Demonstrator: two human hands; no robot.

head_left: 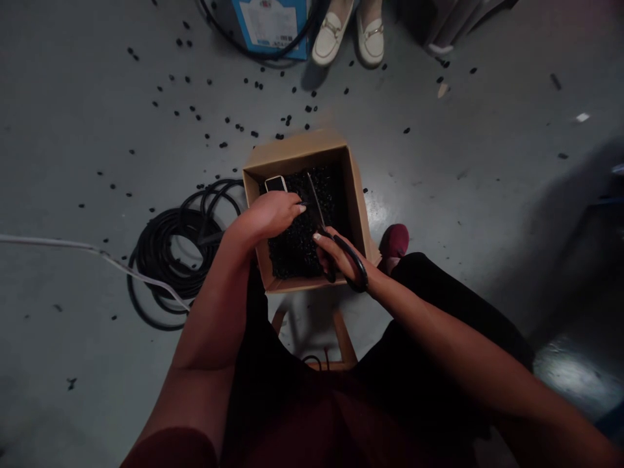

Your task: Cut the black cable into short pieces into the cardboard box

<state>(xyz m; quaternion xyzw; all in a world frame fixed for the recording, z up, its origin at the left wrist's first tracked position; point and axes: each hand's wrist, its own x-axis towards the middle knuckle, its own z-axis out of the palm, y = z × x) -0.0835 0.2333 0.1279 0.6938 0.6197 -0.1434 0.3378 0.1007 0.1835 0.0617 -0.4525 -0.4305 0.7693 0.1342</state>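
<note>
My right hand grips black-handled scissors over the cardboard box between my legs. The scissor blades are apart and point away from me. Just left of them, the fingers of my left hand are pinched around a small dark piece, mostly hidden by the fingertips. Many small black pieces fill the bottom of the box. Beside my left hand, inside the box, shows a device with a dark screen and light frame, partly covered by the hand.
A coil of black hose lies on the floor left of the box, with a white cable crossing it. Small black pieces dot the grey floor. Ahead are another person's white shoes and a blue box.
</note>
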